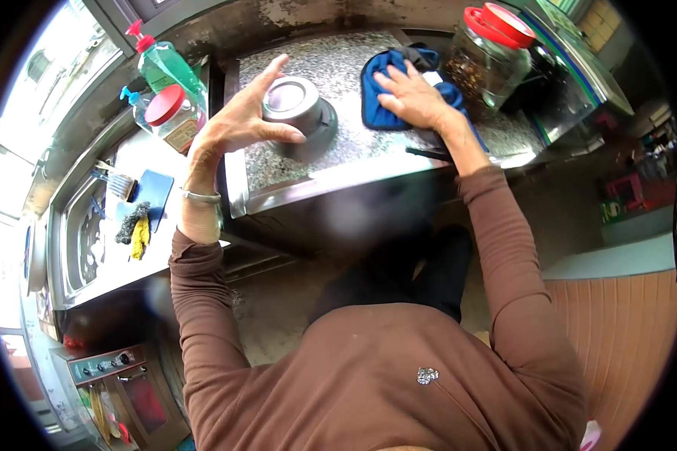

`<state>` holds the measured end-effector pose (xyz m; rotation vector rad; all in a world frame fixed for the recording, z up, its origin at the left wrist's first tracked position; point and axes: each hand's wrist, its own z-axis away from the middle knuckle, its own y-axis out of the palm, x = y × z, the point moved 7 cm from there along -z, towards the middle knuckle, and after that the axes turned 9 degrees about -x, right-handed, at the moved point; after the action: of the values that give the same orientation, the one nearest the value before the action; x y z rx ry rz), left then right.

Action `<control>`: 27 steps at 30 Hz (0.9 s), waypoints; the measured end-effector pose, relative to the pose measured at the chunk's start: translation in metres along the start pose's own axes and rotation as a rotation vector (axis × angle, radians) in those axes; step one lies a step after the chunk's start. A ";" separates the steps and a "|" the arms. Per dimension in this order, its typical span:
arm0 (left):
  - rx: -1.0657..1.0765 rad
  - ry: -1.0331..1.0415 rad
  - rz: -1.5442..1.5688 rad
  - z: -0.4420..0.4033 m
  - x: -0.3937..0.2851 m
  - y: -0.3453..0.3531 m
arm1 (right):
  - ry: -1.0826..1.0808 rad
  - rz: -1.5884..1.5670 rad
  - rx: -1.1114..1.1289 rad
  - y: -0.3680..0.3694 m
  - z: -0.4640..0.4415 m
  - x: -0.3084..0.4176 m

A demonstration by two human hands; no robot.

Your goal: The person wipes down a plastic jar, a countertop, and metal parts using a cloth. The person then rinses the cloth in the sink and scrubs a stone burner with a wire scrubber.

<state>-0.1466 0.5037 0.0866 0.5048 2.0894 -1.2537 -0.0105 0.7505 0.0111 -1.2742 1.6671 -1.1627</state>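
Note:
A round silver metal container (292, 100) with a wider dark base stands on the speckled stone counter (259, 161). My left hand (242, 113) is at its left side, thumb and fingers spread wide around it. Whether the thumb touches the metal, I cannot tell. To the right, my right hand (414, 98) lies flat with spread fingers on a crumpled blue cloth (380, 101) with dark edging. Part of the cloth is hidden under that hand.
Right of the cloth stands a clear jar (478, 71) with a red lid. A green soap bottle (169, 71) and a red-lidded jar (174, 120) are at the left. Beyond them is a metal sink (71, 248), with a brush (118, 183) and scourer (132, 223) beside it.

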 end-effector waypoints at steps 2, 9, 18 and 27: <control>-0.022 0.002 0.008 0.000 0.001 0.001 | -0.021 -0.035 0.001 -0.030 0.042 0.032; -0.040 0.014 -0.079 0.002 0.004 0.003 | -0.109 -0.197 -0.319 -0.089 0.149 0.098; -0.005 0.070 -0.309 0.007 -0.012 0.006 | -0.167 -0.208 -0.101 -0.042 0.054 0.103; -0.121 0.059 -0.351 0.005 -0.019 0.011 | 0.024 -0.189 0.061 0.037 -0.134 0.037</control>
<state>-0.1246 0.5044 0.0917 0.1234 2.3583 -1.3039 -0.1538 0.7486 0.0194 -1.4080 1.5418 -1.3345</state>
